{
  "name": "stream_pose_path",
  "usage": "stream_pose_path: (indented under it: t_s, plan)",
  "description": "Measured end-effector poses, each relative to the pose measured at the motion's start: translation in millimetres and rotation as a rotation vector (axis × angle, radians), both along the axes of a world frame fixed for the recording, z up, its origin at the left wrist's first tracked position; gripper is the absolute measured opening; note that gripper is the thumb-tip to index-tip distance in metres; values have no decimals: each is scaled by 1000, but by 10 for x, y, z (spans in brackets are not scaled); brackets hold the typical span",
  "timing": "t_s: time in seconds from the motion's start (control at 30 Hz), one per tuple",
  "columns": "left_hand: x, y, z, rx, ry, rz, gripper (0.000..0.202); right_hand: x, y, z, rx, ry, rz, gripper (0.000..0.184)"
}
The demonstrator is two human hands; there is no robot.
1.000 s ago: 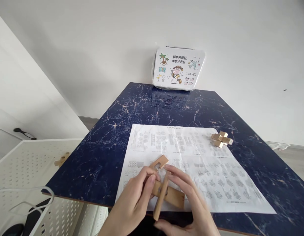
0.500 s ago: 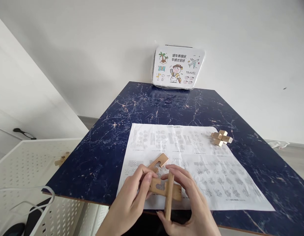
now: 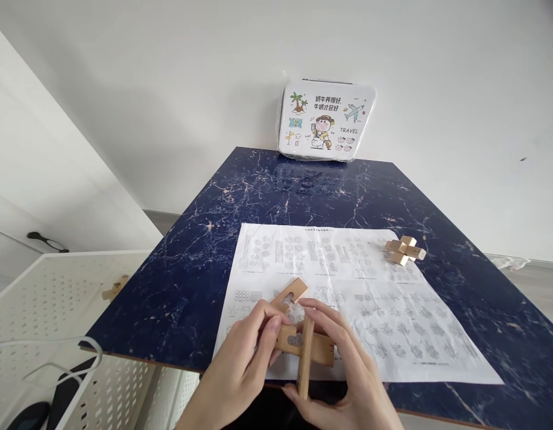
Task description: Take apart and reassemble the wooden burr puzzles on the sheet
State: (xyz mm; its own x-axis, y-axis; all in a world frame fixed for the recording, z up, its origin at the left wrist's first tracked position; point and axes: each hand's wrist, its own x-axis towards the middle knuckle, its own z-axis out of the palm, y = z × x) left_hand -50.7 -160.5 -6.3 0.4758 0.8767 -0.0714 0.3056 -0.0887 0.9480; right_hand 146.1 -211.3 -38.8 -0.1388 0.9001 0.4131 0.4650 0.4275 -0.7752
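I hold my work close to the near edge of the counter [image 3: 182, 292], over the near part of a large printed sheet [image 3: 415, 334]. The fingers of my left hand [image 3: 238, 361] are clamped on the left end of a flat notched piece [image 3: 323, 350], thumb on top; the wood runs toward my right, its cut-out open toward the far edge. The fingers of my right hand [image 3: 348, 364] are closed on a slim wooden bar [image 3: 306, 361], with my thumb at its near end and fingertips at its far end. The bar crosses the notched piece; whether the two touch, I cannot tell. Just beyond my left fingers another notched piece [image 3: 298, 288] slants toward the far right; my hand covers its lower end, so I cannot tell if it lies on the paper or is held.

At the sheet's far right corner, near the counter's right edge, sits a cluster of interlocked wooden blocks [image 3: 405, 251]. A white case [image 3: 298, 140] in clear wrap stands at the far edge, by the wall. Off the counter's left edge, a small wooden object [image 3: 113, 291] rests on a white perforated surface [image 3: 48, 292].
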Motion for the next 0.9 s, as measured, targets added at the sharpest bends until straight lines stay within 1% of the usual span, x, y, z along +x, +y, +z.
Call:
stream_pose_path:
  t_s: [0.17,0.23,0.33,0.43,0.5,0.57,0.67,0.77,0.9]
  plan:
    - [-6,-7,22,-12,22,-2,37,7,-5,-3,-24,3,3,82]
    - [-2,-8,41,-7,21,18,35,20,-9,4,-22,28,3,82]
    - [22,-13,60,38,10,77,30,46,-21,18,-30,70,-25,79]
    - [58,-18,63,94,2,186,29,68,-32,23,-46,92,-66,80]
    - [76,-8,64,150,42,269,28,77,-33,17,-36,108,-78,81]
    - [80,23,69,250,128,338,24,83,-31,8,-20,126,-83,82]
    - [70,106,70,425,278,381,21,87,-25,-4,-5,143,-101,84]
    - [64,199,33,508,395,343,25,82,-21,-14,6,143,-119,83]
    - [95,286,-25,496,566,195,26,69,-17,-29,27,110,-134,80]
